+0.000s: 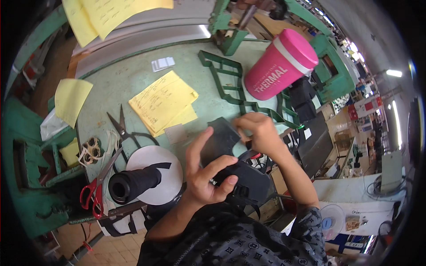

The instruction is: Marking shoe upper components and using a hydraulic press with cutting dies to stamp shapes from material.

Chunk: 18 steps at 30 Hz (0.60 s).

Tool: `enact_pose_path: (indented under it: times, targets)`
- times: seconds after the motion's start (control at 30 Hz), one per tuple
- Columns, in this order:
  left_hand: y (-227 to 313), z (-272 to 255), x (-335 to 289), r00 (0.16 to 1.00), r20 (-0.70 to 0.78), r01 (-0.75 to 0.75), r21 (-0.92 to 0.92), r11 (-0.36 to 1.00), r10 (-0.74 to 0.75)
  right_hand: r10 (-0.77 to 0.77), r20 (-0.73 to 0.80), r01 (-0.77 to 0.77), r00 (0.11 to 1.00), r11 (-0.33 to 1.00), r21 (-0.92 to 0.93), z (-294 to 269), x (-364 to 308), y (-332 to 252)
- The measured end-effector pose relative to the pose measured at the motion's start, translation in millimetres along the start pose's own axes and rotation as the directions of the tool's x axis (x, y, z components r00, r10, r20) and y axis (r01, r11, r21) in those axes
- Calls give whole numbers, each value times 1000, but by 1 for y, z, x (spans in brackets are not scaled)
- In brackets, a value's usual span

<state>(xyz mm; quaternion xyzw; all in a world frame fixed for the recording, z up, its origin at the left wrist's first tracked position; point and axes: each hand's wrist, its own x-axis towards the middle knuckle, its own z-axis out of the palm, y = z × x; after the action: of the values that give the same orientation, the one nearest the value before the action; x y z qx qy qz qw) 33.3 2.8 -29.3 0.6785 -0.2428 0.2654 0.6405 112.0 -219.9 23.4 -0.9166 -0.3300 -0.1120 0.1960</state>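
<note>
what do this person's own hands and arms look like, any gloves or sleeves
The left hand and right hand are bare: no gloves, and no rings or watch show. On the right, a short, loose sleeve is dark with small grey flower-like and star-like motifs, matching the shirt. The left sleeve's edge is hard to make out.

A black item (255, 179) with a matte, cloth-like surface is held up near the centre of the view, stretched from there toward 5 o'clock. Its upper part, a smooth dark panel (221, 136), is tilted, with its top edge pointed toward 12 o'clock. Its lower part is bulkier and is marked by dark slots on its face. Spread fingers of the left hand (205, 179) are laid against it from 8 o'clock; its edge is pinched at 1 o'clock by the right hand (257, 133). Whether both parts are joined cannot be seen.
</note>
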Motion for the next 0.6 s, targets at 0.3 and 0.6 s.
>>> enact_pose_path:
  times: [0.3, 0.6]
  targets:
    - [-1, 1, -3, 998, -40, -47, 27, 999, 48, 223, -257, -132, 940, 935, 328, 9, -56, -33]
    - [37, 33, -18, 957, -27, 266, -322, 909, -290, 125, -18, -20, 992, 297, 955, 38, -109, -109]
